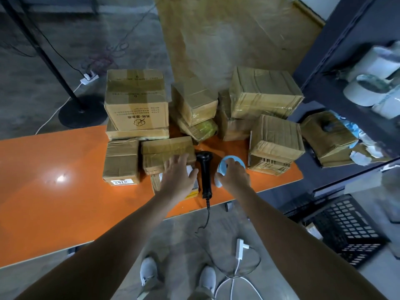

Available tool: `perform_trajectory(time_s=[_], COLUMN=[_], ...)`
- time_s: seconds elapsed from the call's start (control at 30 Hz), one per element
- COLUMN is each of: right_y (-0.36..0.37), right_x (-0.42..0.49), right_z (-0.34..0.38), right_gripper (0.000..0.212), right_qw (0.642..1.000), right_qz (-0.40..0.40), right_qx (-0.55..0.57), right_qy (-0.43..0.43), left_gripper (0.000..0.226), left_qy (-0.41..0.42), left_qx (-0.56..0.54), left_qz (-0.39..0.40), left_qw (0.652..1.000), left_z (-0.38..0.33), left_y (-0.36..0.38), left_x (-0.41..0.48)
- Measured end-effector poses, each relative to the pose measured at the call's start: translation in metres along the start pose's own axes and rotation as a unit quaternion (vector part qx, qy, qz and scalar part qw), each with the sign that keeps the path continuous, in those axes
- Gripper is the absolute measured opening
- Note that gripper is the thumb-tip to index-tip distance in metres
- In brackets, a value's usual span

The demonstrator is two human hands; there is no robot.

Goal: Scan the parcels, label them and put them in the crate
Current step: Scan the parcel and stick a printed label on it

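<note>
Several taped cardboard parcels stand on the orange table [54, 191]. My left hand [178, 177] lies flat with spread fingers on a small parcel [155, 182] at the table's front edge, just in front of a longer parcel [167, 153]. A black handheld scanner [205, 169] lies between my hands, its cable hanging off the table. My right hand [232, 176] grips a blue-and-white roll of labels [231, 162] on the table. A parcel with a white label [121, 162] sits to the left. The black plastic crate [346, 230] stands on the floor at the lower right.
A dark metal shelf [346, 61] at the right holds white rolls, a parcel [329, 135] and scraps of paper. A black stand with a round base [82, 113] is behind the table at the left. Power strips and cables lie on the floor.
</note>
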State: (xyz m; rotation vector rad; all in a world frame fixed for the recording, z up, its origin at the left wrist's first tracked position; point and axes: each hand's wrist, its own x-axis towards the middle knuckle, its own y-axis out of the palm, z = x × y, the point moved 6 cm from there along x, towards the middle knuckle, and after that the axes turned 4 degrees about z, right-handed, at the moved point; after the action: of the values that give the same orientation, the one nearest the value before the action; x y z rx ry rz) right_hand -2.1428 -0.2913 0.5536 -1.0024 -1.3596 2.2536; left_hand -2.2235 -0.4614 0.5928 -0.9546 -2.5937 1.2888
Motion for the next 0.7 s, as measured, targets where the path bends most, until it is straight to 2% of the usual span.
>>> perform_trajectory(time_s=[0.37,0.53,0.63,0.7], right_y=[-0.004,-0.024,-0.038,-0.045], right_x=[0.010,0.003,-0.005,-0.010], right_z=[-0.014,-0.030,-0.032,-0.031], right_gripper=[0.044,0.037,0.030,0.030], right_qw=[0.996,0.968,0.939,0.915], right_qz=[-0.034,-0.036,-0.033,-0.015], right_qx=[0.047,0.233,0.328,0.393], right_qy=[-0.063,-0.089,-0.101,-0.094], left_gripper=[0.045,0.038,0.008,0.006], left_qy=[0.021,-0.018,-0.057,-0.087], left_qx=[-0.028,-0.096,-0.156,-0.201], left_qz=[0.044,0.090,0.094,0.098], left_qw=[0.998,0.991,0.982,0.971], left_z=[-0.026,-0.031,-0.036,-0.041], left_y=[0.022,0.032,0.032,0.030], left_x=[0.009,0.016,0.023,0.027])
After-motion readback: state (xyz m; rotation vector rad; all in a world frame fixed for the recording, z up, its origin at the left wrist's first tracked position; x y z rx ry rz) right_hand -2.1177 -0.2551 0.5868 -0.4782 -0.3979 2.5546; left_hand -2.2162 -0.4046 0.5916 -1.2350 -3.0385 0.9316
